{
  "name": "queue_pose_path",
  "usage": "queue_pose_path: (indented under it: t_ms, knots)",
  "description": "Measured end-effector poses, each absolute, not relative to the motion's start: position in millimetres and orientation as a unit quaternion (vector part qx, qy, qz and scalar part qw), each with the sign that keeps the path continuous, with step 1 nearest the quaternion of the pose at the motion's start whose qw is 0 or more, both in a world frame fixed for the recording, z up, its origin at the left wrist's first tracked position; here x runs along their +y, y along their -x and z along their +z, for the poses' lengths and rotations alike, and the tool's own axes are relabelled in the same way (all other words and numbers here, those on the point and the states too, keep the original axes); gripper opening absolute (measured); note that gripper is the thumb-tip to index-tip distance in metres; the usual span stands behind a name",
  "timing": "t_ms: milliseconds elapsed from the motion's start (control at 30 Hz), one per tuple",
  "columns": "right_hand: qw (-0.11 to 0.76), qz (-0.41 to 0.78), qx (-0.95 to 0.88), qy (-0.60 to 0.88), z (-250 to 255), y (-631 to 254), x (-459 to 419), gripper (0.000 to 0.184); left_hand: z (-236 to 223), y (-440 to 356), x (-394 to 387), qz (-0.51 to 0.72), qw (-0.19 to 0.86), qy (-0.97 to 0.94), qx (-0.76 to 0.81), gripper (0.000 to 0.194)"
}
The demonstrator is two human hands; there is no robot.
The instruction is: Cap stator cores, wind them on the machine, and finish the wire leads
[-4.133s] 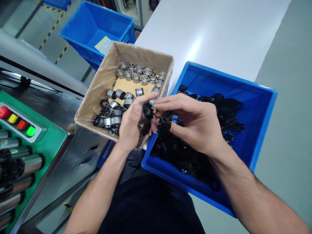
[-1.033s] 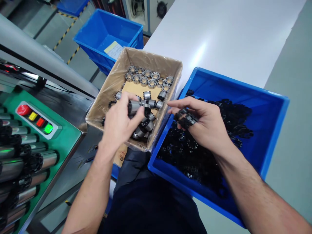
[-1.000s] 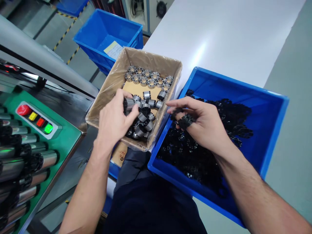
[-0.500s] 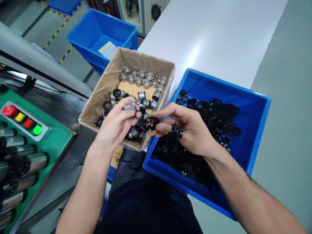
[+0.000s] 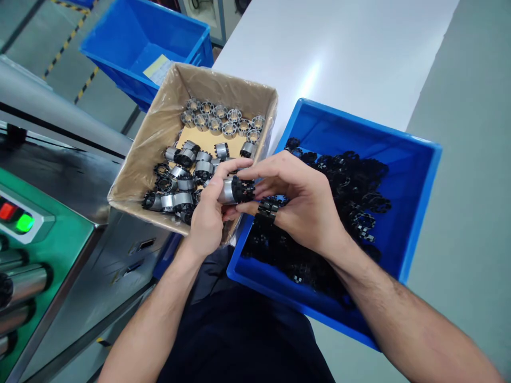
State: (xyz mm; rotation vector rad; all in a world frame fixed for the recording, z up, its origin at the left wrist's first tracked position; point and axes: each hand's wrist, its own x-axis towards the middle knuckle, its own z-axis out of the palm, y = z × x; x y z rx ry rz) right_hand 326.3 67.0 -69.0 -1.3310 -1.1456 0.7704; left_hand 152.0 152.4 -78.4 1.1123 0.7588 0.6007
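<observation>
Above the near right corner of the cardboard box [image 5: 139, 143], my left hand [image 5: 205, 223] is closed around a silver metal motor core [image 5: 227, 191]. My right hand [image 5: 309, 205] pinches a black toothed plastic ring [image 5: 244, 189] against the core's right end. Whether the ring is fully seated I cannot tell. A second black ring [image 5: 268, 210] sits around my right thumb. Inside the film-lined box, bare metal cores [image 5: 229, 129] stand in rows at the back. Nearer, cores with black ends [image 5: 183, 199] lie in a loose heap.
A blue bin [image 5: 419, 213] on the right holds many black rings [image 5: 359, 175]. Behind the box stands another blue bin [image 5: 120, 48] with a paper. At left is a green machine top [image 5: 67, 229] with lit buttons and metal cylinders [image 5: 27, 282]. A white table [image 5: 339, 48] extends behind.
My left hand has lifted a core out of the box heap. Both hands have come together, and the black ring from my right fingers now meets the core's end. The view has shifted.
</observation>
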Motion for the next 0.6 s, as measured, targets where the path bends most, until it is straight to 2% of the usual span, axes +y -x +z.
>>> queue_pose_path:
  t_ms: [100, 267, 400, 600]
  knots:
    - [0.562, 0.348, -0.475, 0.581, -70, -324, 67, 0.046, -78, -150, 153, 0.273, 0.736, -0.520, 0.335, 0.055]
    - [0.594, 0.394, -0.429, 0.555, -74, -323, 68, 0.055, -81, -146, 153, 0.279, 0.740, -0.527, 0.310, 0.054]
    - [0.599, 0.412, -0.446, 0.522, -77, -326, 70, 0.049, -87, -141, 155, 0.294, 0.736, -0.527, 0.305, 0.051]
    - [0.577, 0.375, -0.502, 0.524, -76, -330, 67, 0.038, -87, -139, 153, 0.296, 0.738, -0.524, 0.304, 0.051]
